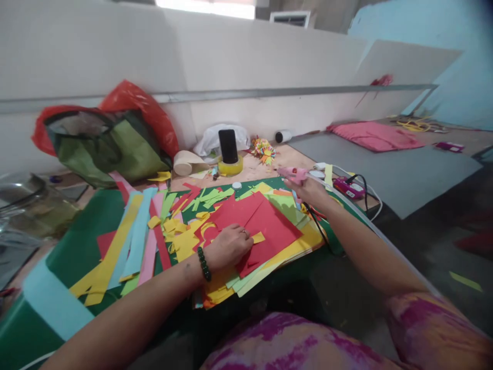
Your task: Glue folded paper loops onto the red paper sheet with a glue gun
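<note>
My left hand [232, 247], with a dark green bead bracelet [204, 263] at the wrist, rests on red paper [265, 226] on top of a stack of coloured sheets. Its fingers are curled, and a short yellow paper strip [259, 237] pokes out at the fingertips. In my right hand [313, 191], over the stack's far right edge, is a pink hot glue gun [296, 175], its nozzle pointing left. Yellow and orange sheets [304, 244] show beneath the red paper. Small yellow paper pieces [185, 240] lie just left of my left hand.
Long paper strips [134, 234] and cut green pieces [210, 198] cover the green surface [88, 226]. Behind are a phone [228, 146] propped at a yellow tape roll [231, 165], a paper ornament [264, 150] and a green bag [108, 149]. A purple power strip [349, 188] with cables sits right.
</note>
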Available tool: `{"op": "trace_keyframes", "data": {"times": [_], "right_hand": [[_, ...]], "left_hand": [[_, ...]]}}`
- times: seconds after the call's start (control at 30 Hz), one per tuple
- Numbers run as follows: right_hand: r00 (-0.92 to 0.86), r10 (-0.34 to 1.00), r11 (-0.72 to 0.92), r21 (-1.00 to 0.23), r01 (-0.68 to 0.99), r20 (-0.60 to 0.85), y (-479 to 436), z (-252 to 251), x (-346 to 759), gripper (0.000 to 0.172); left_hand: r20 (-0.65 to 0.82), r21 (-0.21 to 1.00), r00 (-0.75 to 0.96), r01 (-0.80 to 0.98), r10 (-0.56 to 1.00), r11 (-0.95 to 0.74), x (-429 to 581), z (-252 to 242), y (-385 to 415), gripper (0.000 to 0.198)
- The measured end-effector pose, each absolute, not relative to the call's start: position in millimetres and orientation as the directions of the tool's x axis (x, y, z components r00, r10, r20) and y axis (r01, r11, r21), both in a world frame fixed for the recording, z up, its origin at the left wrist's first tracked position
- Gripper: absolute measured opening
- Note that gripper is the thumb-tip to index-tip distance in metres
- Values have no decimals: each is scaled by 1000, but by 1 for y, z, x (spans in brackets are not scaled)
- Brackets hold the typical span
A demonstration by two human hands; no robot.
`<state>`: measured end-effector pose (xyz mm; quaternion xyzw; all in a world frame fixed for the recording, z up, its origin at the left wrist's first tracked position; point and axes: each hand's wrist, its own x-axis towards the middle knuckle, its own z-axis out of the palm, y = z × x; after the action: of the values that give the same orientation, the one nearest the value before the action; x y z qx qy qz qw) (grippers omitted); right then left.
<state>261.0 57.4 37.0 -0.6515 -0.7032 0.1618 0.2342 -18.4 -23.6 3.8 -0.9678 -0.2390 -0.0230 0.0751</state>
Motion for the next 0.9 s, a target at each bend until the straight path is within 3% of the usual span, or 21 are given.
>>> {"op": "trace_keyframes", "data": {"times": [0.13,0.3,0.47,0.7,0.77,0.83,0.9], "right_hand": [[10,1000,-15,-430,903,-13,84,25,255,49],[1,998,-26,-432,902,-57,88,16,251,43],[18,1000,-26,-443,896,-21,67,18,259,44],[148,970,-74,-347,935,191,5,24,262,37],[43,972,79,-496,865,230,-19,25,247,45],[-183,971,239,-729,642,157,-40,24,222,48],[-289,949,234,-890,391,123,-52,23,193,45]], "left_hand": [[267,-192,856,497,442,-846,-24,8,-23,24],[512,-207,741,598,435,-774,-31,22,-25,26],[689,-198,593,708,418,-678,-33,29,-24,25],[706,-249,565,762,426,-598,-33,34,-25,27],[714,-292,578,759,395,-582,-32,36,-27,28],[718,-338,601,742,351,-579,-31,38,-29,28],[707,-387,634,717,312,-580,-30,39,-33,25]]}}
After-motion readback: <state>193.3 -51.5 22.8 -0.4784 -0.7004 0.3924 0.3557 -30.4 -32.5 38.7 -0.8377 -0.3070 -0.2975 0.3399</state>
